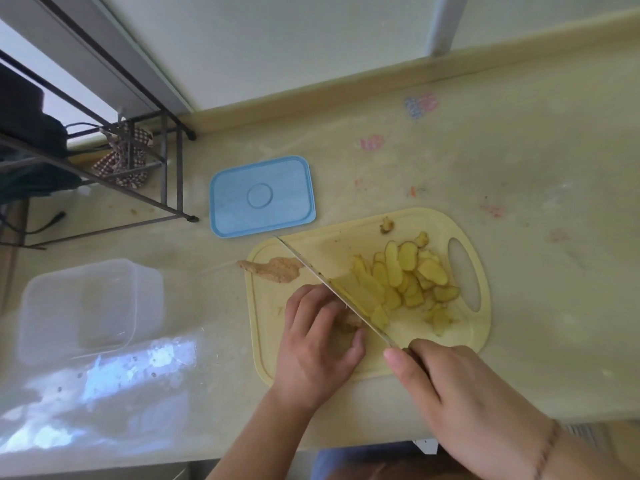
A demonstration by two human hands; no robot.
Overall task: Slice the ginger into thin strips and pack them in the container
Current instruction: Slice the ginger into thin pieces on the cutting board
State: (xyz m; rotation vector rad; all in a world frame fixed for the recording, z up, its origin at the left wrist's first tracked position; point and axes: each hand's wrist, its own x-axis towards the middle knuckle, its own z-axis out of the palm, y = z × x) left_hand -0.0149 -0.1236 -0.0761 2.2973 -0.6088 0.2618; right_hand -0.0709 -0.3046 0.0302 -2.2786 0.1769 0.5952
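At the far left of the frame a clear plastic container (pixel 78 311) sat on the pale counter (pixel 519 161) with nothing visible inside it, well apart from the cutting work. Up and to its right lay the blue lid (pixel 262 196), flat and just beside the upper left corner of the yellow cutting board (pixel 408 223). A strip of brown peel (pixel 277 269) hung over the board's left edge. Near the frame's middle, the left hand (pixel 320 344) curled its fingers down over the last unsliced piece of ginger (pixel 349 322), pinning it to the board, fingertips tucked close against the blade. The knife (pixel 332 284) ran diagonally from upper left to lower right, its edge down between that piece and the cut slices. Right of the blade a heap of ginger slices (pixel 405 277) spread toward the board's handle hole. At lower right the right hand (pixel 460 400) was clamped around the knife's handle, thumb forward near the blade's heel.

Slicing looked to be nearly finished, but these were flat ovals, not strips. The next move probably called for finishing the last piece with the left fingertips kept clear, then stacking the slices and cutting them lengthwise before any went into the container.
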